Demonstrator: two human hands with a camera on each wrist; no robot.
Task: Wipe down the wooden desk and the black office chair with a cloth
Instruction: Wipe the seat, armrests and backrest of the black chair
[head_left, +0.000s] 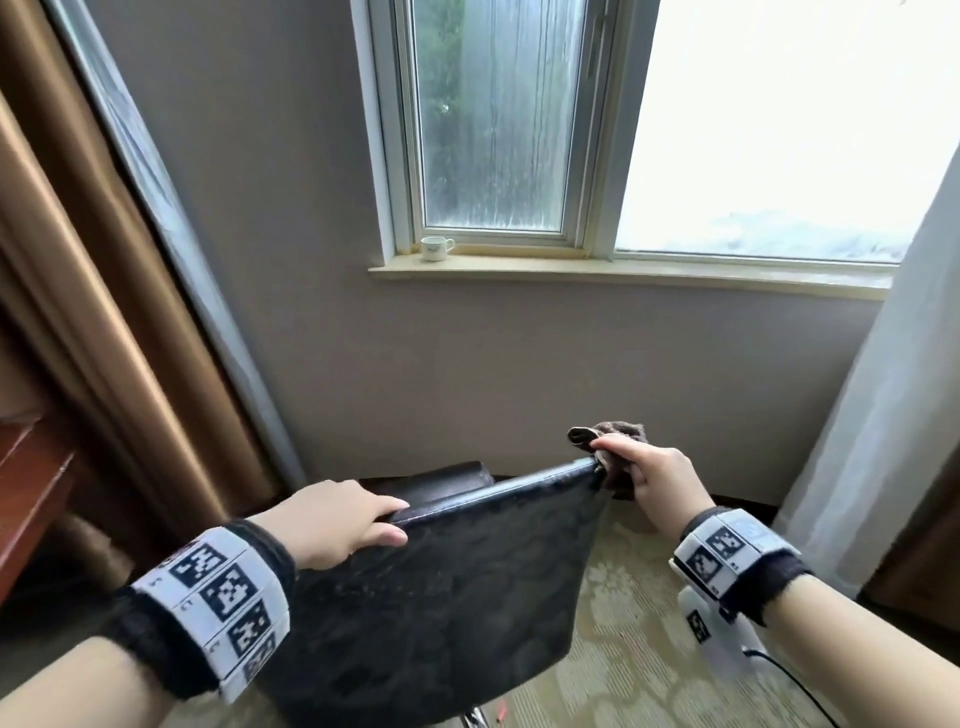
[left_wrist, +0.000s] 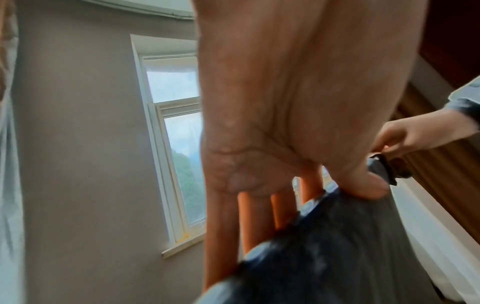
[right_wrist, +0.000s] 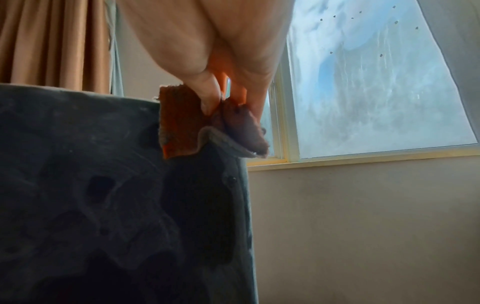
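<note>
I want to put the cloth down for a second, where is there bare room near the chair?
The window sill is bare from the white cup rightward to the sheer curtain. The chair back's top edge is crowded: left hand grips one corner, right hand holds the cloth at the other.

— Where does the chair (head_left: 431, 597) stand?
— Near and centre, on the carpet (head_left: 623, 649), its backrest toward us and its seat on the far side.
— And the hands?
— The left hand (head_left: 332, 525) sits on the top edge of the backrest toward its left end; the right hand (head_left: 654, 475) is at the top right corner, with the cloth (head_left: 613, 452) between its fingers (head_left: 613, 444) and that corner.
— What's behind?
— The wall, with the window (head_left: 498, 130) above and the sill (head_left: 623, 275) under it. A cup (head_left: 435, 248) stands on the sill's left end.
— The sides?
— Curtains (head_left: 104, 270) far left, the bench (head_left: 31, 478) below them at the left edge, another curtain (head_left: 883, 415) at the right.
</note>
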